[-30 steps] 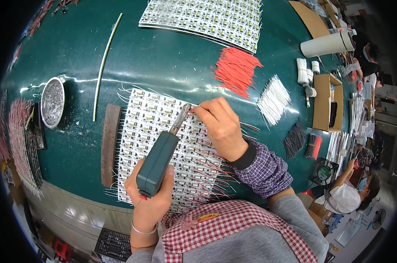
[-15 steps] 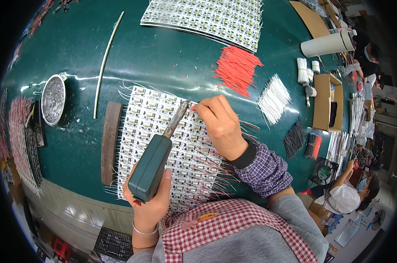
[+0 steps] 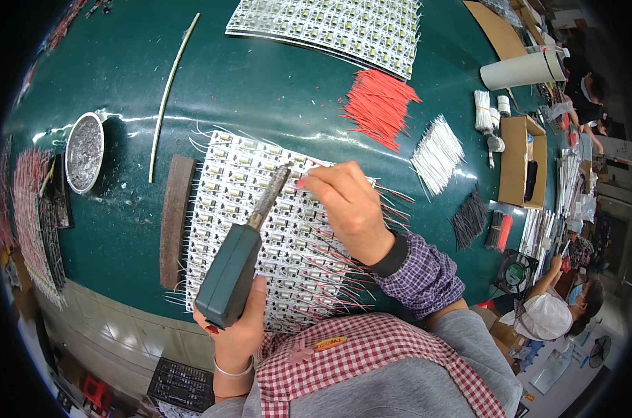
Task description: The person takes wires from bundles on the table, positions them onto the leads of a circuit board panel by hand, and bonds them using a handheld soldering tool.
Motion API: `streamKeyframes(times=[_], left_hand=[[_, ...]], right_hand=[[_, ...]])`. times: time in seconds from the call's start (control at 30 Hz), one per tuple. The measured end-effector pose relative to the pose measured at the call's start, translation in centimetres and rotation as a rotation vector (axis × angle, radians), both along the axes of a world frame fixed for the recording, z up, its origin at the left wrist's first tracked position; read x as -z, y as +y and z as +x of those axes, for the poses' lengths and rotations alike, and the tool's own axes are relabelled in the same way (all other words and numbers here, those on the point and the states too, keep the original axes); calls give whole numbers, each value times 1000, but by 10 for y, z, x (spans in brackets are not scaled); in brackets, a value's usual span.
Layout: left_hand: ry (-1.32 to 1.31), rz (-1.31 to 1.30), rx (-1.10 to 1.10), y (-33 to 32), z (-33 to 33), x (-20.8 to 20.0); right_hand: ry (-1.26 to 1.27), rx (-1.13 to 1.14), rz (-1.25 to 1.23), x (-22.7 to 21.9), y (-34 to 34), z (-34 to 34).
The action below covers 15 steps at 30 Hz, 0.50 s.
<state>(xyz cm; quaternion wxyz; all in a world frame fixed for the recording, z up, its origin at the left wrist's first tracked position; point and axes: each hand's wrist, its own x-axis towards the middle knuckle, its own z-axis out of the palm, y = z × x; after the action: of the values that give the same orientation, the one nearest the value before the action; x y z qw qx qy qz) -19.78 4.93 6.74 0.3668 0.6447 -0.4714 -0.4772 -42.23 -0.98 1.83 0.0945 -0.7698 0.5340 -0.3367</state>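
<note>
My left hand (image 3: 242,336) is wrapped around the handle of a dark green soldering gun (image 3: 229,275). Its metal tip points up and right, over a panel of small white circuit boards (image 3: 222,198) on the table. Just right of the tip, my right hand (image 3: 354,212) is pinched close above the panel's upper part. A speck of red shows at those fingertips; whether it is a wire end or a nail I cannot tell. Thin red and dark wires (image 3: 344,268) stick out along the panel's right side.
A brown bar (image 3: 176,223) lies along the panel's left edge. Farther left stands a metal bowl of silvery scraps (image 3: 86,153). Beyond the panel lie red wires (image 3: 378,108), white wires (image 3: 438,155), black wires (image 3: 469,221) and stacked boards (image 3: 323,31). Another person (image 3: 549,310) sits at right.
The soldering gun has drawn back slightly down and left, its tip now farther from my right fingertips. My right hand has shifted a little downward, still pinched.
</note>
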Motion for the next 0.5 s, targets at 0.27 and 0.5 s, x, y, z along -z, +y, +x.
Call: streamKeyframes(times=[0.27, 0.5], left_hand=[[-40, -202, 67, 3, 14, 21], [-22, -172, 44, 3, 11, 18]], right_hand=[[33, -79, 18, 6, 0, 6], [18, -79, 20, 4, 2, 5]])
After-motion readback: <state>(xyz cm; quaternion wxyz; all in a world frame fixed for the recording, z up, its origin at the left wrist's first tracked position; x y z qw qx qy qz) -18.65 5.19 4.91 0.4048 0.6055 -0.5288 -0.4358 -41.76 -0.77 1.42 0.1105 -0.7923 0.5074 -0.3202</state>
